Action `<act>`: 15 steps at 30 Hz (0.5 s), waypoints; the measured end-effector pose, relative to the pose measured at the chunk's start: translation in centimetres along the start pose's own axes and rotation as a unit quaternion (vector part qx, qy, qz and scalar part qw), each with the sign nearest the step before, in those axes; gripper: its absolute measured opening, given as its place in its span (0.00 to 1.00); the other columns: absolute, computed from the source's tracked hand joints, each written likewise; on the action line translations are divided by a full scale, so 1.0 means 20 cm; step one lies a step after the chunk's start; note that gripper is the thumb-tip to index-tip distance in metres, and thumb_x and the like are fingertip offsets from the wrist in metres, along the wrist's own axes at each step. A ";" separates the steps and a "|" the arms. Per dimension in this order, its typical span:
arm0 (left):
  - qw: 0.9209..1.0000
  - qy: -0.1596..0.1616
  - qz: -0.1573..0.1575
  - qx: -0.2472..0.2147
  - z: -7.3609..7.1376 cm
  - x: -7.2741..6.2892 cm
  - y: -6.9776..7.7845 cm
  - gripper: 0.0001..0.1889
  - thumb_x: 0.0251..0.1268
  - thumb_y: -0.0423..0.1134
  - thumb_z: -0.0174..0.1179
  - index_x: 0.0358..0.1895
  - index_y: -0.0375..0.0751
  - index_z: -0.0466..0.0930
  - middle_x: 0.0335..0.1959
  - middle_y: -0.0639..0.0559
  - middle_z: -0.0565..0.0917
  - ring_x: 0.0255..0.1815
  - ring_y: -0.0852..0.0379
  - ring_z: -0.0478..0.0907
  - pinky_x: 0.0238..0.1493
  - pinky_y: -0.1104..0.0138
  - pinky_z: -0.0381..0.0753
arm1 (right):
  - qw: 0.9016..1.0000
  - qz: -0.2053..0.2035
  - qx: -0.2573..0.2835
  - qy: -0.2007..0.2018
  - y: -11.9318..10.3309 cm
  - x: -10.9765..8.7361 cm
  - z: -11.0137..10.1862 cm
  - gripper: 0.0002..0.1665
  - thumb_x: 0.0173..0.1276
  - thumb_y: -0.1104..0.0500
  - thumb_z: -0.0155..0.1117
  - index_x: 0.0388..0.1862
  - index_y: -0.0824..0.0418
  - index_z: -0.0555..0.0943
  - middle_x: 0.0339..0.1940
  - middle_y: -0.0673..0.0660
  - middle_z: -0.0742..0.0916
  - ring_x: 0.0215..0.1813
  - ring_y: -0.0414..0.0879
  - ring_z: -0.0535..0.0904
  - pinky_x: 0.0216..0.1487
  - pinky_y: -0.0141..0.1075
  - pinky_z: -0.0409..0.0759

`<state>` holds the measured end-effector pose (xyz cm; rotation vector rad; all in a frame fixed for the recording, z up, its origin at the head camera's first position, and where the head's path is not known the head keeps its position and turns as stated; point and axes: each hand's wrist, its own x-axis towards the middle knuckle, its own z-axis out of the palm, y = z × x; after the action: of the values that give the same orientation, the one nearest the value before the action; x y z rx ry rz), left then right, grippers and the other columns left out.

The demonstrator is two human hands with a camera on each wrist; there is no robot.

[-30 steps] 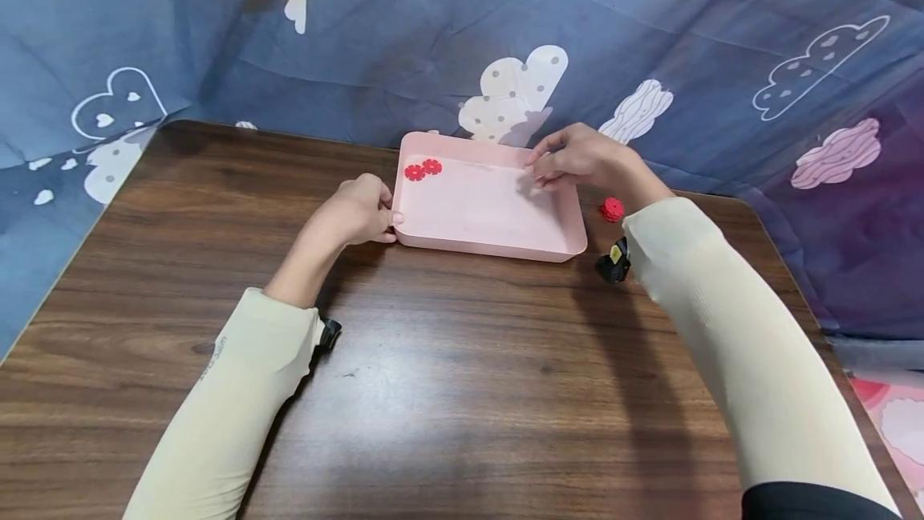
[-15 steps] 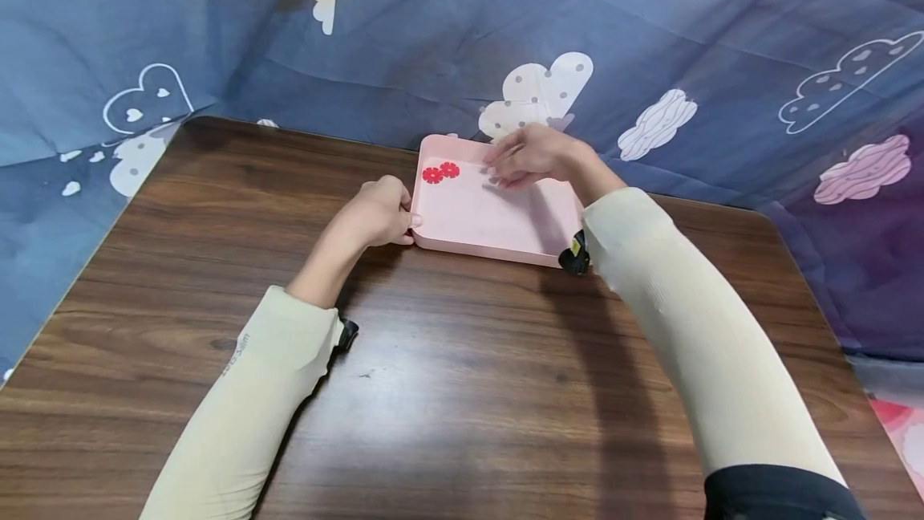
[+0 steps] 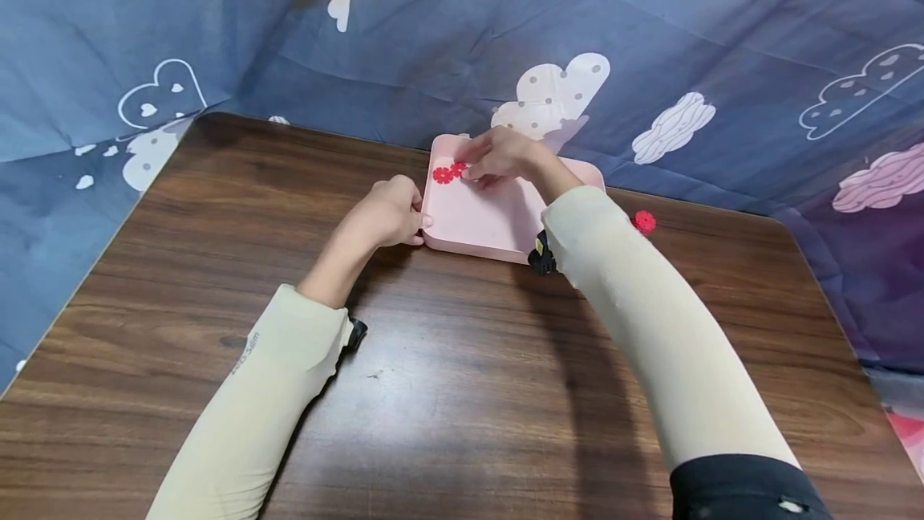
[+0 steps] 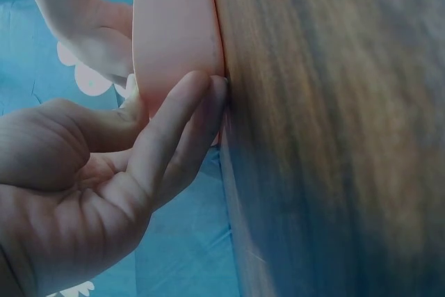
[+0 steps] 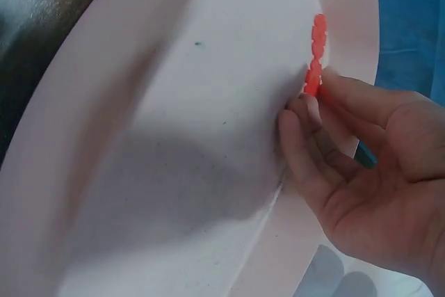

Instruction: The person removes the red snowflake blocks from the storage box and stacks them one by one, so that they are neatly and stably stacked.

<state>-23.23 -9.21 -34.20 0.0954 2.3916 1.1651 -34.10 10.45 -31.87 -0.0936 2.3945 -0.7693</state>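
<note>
A shallow pink tray (image 3: pixel 476 223) lies at the back of the table. My left hand (image 3: pixel 390 211) grips its left front corner; in the left wrist view the thumb is over the rim and the fingers (image 4: pixel 177 119) press the outer wall. Two red flower-shaped discs (image 3: pixel 443 176) with notched edges lie joined side by side in the tray's far left corner. My right hand (image 3: pixel 501 157) reaches over the tray and pinches the right-hand disc (image 5: pixel 313 80) between thumb and fingertips. In the right wrist view the discs appear nearly edge-on.
More red discs (image 3: pixel 643 221), apparently stacked, stand on the wooden table (image 3: pixel 447 392) right of the tray, partly behind my right sleeve (image 3: pixel 650 327). A blue cloth (image 3: pixel 404 38) with cloud prints hangs close behind the tray and table's back edge.
My right hand has moved left across the tray, from its right side to the red discs, and now pinches one. The left hand keeps its grip on the tray. The head view has shifted slightly.
</note>
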 end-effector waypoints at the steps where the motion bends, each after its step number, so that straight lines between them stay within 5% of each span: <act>1: 1.000 0.000 0.001 0.002 0.00 0.00 0.00 0.09 0.79 0.30 0.61 0.51 0.26 0.81 0.51 0.35 0.82 0.34 0.58 0.83 0.44 0.71 0.95 | 1.000 0.001 -0.004 0.002 0.00 0.00 0.00 0.28 0.77 0.64 0.69 0.74 0.61 0.78 0.72 0.64 0.83 0.45 0.46 0.86 0.48 0.33 0.95; 4: 1.000 0.002 0.002 0.006 0.00 0.00 0.01 0.08 0.79 0.30 0.62 0.50 0.26 0.82 0.51 0.35 0.82 0.35 0.58 0.83 0.44 0.71 0.95 | 1.000 -0.003 -0.018 0.007 -0.01 0.00 0.01 0.23 0.75 0.64 0.71 0.66 0.64 0.80 0.52 0.59 0.90 0.36 0.43 0.84 0.38 0.30 0.93; 8: 1.000 0.002 -0.001 0.010 0.00 -0.01 0.02 0.09 0.79 0.32 0.62 0.52 0.27 0.81 0.51 0.36 0.83 0.33 0.59 0.83 0.44 0.72 0.95 | 0.997 -0.018 -0.074 0.010 -0.02 0.01 0.03 0.12 0.72 0.62 0.73 0.50 0.64 0.81 0.25 0.47 0.86 0.29 0.38 0.81 0.34 0.27 0.90; 15: 1.000 -0.001 -0.005 0.003 0.00 -0.01 0.01 0.11 0.80 0.31 0.61 0.55 0.25 0.80 0.57 0.33 0.80 0.35 0.58 0.84 0.44 0.72 0.95 | 0.990 -0.016 -0.139 0.015 -0.02 0.03 0.04 0.09 0.71 0.62 0.75 0.41 0.63 0.82 0.22 0.45 0.87 0.27 0.37 0.81 0.34 0.26 0.89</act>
<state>-23.19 -9.10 -33.91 0.0865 2.3909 1.1516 -34.13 9.64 -32.46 -0.2338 2.5217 -0.4501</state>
